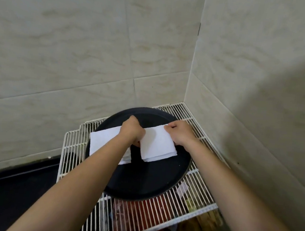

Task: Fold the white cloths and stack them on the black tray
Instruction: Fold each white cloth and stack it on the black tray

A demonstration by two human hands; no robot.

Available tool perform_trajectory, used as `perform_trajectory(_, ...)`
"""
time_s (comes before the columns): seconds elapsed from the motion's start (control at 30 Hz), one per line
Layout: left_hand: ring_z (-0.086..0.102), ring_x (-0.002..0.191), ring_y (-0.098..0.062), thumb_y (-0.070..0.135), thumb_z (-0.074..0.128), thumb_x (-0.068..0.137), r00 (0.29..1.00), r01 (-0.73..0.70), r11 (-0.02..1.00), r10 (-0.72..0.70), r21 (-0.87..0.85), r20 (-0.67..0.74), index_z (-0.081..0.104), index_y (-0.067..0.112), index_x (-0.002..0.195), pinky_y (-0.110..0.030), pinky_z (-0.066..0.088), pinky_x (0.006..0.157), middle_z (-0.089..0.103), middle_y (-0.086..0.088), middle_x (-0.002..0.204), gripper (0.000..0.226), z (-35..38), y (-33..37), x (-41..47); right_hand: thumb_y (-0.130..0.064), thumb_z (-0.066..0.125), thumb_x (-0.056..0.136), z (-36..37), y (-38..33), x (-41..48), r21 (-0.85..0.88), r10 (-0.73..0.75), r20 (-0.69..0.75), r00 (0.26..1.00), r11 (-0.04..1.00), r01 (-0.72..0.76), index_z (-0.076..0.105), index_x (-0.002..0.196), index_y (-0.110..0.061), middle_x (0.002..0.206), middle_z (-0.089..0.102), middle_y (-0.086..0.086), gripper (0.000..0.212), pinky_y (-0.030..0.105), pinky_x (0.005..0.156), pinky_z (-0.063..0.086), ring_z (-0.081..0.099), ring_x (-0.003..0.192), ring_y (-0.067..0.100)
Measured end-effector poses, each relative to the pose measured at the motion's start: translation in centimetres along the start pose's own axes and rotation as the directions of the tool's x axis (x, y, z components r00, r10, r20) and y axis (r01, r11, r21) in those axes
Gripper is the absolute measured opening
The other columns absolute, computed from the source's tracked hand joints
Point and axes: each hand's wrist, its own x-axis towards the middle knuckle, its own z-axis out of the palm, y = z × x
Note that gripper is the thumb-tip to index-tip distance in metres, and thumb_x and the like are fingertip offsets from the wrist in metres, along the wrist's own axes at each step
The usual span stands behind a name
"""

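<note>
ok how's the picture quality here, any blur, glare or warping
Head view: the wide lens stretches the forearms; a soft shadow darkens the right wall; the white cloth is washed out; things under the rack look soft.

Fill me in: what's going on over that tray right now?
A person holds the held white cloth, already folded, just over the black round tray. The left hand grips its left edge and the right hand pinches its far right corner. A second white cloth lies folded on the tray's left side, partly under the left forearm. The tray sits on a white wire rack.
</note>
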Motion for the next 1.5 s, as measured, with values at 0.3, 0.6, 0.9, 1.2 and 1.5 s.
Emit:
perform_trajectory(0.3, 0.067, 0.087, -0.031, 0.015, 0.054, 0.094, 0.992, -0.126, 0.951, 0.129, 0.283, 0.007, 0.053, 0.006, 0.115, -0.033, 0.054, 0.064, 0.064, -0.014, 0.109, 0.023, 0.0, 0.2, 0.1, -0.039, 0.056, 0.096, -1.1, -0.4, -0.6, -0.236, -0.078, -0.066, 0.995, 0.970, 0.060, 0.072, 0.095, -0.011, 0.084, 0.070, 0.007, 0.032, 0.037, 0.079, 0.053, 0.067, 0.088, 0.028)
perform_trajectory(0.6, 0.029, 0.144, -0.036, 0.043, 0.044, 0.100, 0.456, -0.454, 0.657, 0.752, 0.602, -0.477, 0.044, 0.017, 0.145, -0.050, 0.031, 0.111, 0.028, -0.015, 0.159, 0.052, -7.2, -6.7, -5.3, -0.045, 0.043, 0.101, -0.6, -5.1, -3.8, -0.564, -0.670, -0.285, 0.685, 0.695, 0.445, 0.040, 0.149, -0.020, 0.156, 0.032, 0.017, 0.054, 0.050, 0.112, 0.032, 0.032, 0.141, 0.036)
perform_trajectory(0.9, 0.008, 0.150, -0.040, 0.058, 0.033, 0.095, 0.668, 0.125, 0.769, 0.402, 0.627, -0.627, 0.028, 0.027, 0.154, -0.068, 0.022, 0.111, 0.009, -0.014, 0.164, 0.067, -15.0, -25.8, -12.9, -0.058, 0.029, 0.101, 15.7, -13.6, -9.3, -0.551, -0.794, 0.103, 0.599, 0.455, 0.699, 0.022, 0.157, -0.029, 0.166, 0.008, 0.014, 0.064, 0.054, 0.122, 0.014, 0.007, 0.152, 0.037)
perform_trajectory(1.2, 0.006, 0.150, -0.038, 0.056, 0.031, 0.095, 0.512, 0.402, 0.818, 0.173, 0.412, -0.841, 0.026, 0.028, 0.155, -0.067, 0.021, 0.111, 0.007, -0.011, 0.165, 0.066, -24.7, -43.2, -29.4, -0.060, 0.030, 0.099, 31.0, -25.2, -25.2, -0.425, -0.906, 0.236, 0.351, 0.228, 0.876, 0.026, 0.156, -0.031, 0.166, 0.011, 0.012, 0.065, 0.055, 0.122, 0.011, 0.006, 0.152, 0.038)
perform_trajectory(1.5, 0.016, 0.148, -0.040, 0.054, 0.035, 0.093, 0.352, 0.617, 0.733, 0.068, 0.286, -0.934, 0.033, 0.023, 0.153, -0.069, 0.026, 0.107, 0.014, -0.013, 0.164, 0.067, -33.9, -65.0, -50.4, -0.058, 0.036, 0.099, 52.7, -33.2, -49.5, -0.217, -0.931, 0.340, 0.134, 0.061, 0.974, 0.034, 0.154, -0.027, 0.164, 0.020, 0.014, 0.063, 0.057, 0.120, 0.019, 0.016, 0.150, 0.042)
